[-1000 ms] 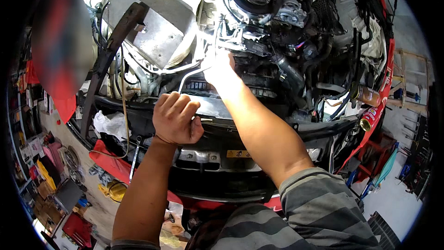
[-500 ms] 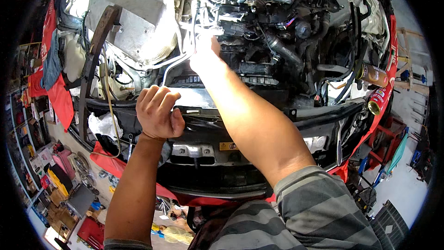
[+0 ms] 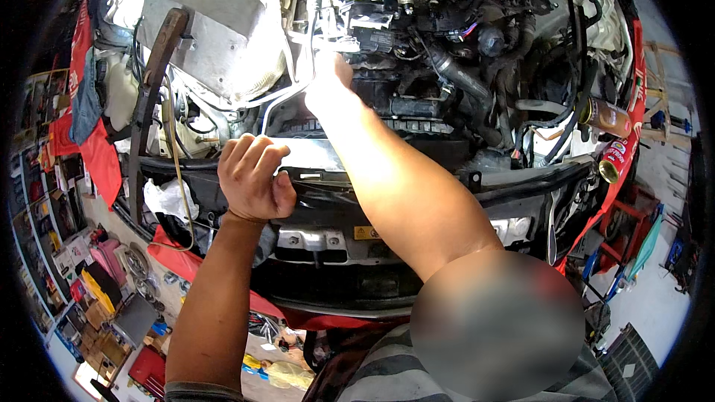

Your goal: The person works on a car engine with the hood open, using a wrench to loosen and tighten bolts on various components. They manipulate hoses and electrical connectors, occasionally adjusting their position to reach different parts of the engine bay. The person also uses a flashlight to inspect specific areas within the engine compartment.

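Observation:
My left hand (image 3: pixel 255 180) is closed above the car's front crossmember (image 3: pixel 320 155), its fingers curled and its thumb apart at the side. Whatever the fingers may hold is hidden. Just beyond the knuckles a thin bent silvery rod or pipe (image 3: pixel 275 108) runs up into the engine bay. My right hand (image 3: pixel 330 78) reaches deep into the bay, to the left of the black engine parts (image 3: pixel 395 89). Its fingers look curled, but glare washes them out, and what they grip cannot be made out.
A silvery metal cover (image 3: pixel 205 18) lies at the back left, with a dark curved bar (image 3: pixel 154 78) standing before it. Two cans, one brown (image 3: pixel 607 119) and one red (image 3: pixel 612 160), sit at the right edge. Red covers (image 3: pixel 100 156) drape the fenders. A blurred round patch hides the lower right.
Both hands stay at nearly the same places. The view has shifted slightly, and the blurred round patch now covers my right sleeve.

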The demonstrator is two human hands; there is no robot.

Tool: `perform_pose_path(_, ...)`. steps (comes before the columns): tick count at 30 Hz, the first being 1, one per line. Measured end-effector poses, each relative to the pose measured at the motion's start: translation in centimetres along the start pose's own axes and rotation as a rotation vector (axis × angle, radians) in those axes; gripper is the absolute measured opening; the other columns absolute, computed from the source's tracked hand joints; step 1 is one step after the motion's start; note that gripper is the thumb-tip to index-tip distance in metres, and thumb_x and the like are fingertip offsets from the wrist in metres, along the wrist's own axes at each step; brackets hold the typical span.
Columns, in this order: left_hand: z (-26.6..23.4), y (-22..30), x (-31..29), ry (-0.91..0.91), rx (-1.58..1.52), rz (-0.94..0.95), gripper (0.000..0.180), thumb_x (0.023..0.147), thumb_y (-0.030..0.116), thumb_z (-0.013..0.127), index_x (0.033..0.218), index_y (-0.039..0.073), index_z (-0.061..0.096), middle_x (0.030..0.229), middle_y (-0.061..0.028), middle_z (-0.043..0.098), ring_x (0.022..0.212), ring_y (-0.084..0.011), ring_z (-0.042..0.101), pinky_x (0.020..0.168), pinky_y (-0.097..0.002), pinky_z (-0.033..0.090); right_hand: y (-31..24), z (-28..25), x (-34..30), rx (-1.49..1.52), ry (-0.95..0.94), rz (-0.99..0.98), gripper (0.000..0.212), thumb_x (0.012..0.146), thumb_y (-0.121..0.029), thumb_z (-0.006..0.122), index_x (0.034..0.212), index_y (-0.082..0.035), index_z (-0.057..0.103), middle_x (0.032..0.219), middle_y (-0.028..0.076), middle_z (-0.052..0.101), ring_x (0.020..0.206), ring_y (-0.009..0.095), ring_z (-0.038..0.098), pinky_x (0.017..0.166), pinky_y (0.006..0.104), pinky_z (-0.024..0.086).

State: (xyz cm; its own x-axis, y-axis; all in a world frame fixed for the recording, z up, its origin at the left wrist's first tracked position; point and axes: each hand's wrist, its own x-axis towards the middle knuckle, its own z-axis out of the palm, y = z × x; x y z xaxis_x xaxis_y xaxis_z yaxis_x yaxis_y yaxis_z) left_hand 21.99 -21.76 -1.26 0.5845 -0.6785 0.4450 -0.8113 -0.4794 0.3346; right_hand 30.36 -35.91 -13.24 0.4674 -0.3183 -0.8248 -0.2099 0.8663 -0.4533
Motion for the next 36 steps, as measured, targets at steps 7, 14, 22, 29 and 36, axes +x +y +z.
perform_pose_path(7,-0.1,0.1,0.1,-0.038,-0.01,-0.024,0.022,0.07,0.027,0.044,0.075,0.007,0.054,0.065,-0.0078,0.051,0.057,-0.0236,0.048,0.055,-0.0334,0.035,0.5,-1.4,1.1,-0.232,-0.146,-0.239,0.025,0.085,-0.024,0.049,0.086,-0.003,0.063,0.074,0.01,0.064,0.065,0.019,0.062,0.052,0.0286,0.047)
perform_pose_path(14,-0.7,-0.5,-0.8,-0.01,0.004,-0.035,0.024,0.073,0.026,0.042,0.074,0.005,0.054,0.062,-0.0077,0.048,0.055,-0.0236,0.045,0.054,-0.0344,0.033,1.9,-0.4,1.2,-0.195,-0.048,-0.111,0.025,0.083,-0.022,0.053,0.086,0.001,0.063,0.079,0.011,0.064,0.064,0.018,0.062,0.052,0.0298,0.049)
perform_pose_path(22,-1.1,-0.9,-1.2,-0.014,0.014,-0.03,0.025,0.076,0.027,0.041,0.074,0.005,0.054,0.06,-0.0069,0.047,0.053,-0.0231,0.044,0.053,-0.0343,0.033,2.8,0.0,0.7,0.086,-0.134,0.049,0.021,0.084,-0.021,0.051,0.084,-0.003,0.061,0.074,0.008,0.062,0.058,0.016,0.059,0.047,0.029,0.046)
perform_pose_path(29,0.5,0.5,1.2,-0.01,-0.029,-0.024,0.024,0.069,0.028,0.045,0.073,0.007,0.055,0.066,-0.0078,0.051,0.057,-0.0226,0.049,0.055,-0.033,0.036,2.0,-3.9,7.1,-0.143,-0.531,-0.664,0.02,0.085,-0.021,0.051,0.082,-0.003,0.06,0.068,0.007,0.059,0.054,0.017,0.057,0.044,0.0281,0.043)
perform_pose_path(36,-0.5,0.0,0.1,-0.042,0.004,-0.038,0.024,0.071,0.028,0.045,0.072,0.007,0.055,0.065,-0.007,0.05,0.059,-0.0225,0.049,0.057,-0.0332,0.037,-1.4,-0.9,-1.2,-0.444,-0.074,-0.112,0.019,0.085,-0.019,0.049,0.086,-0.002,0.059,0.072,0.008,0.061,0.06,0.017,0.058,0.05,0.0281,0.046)
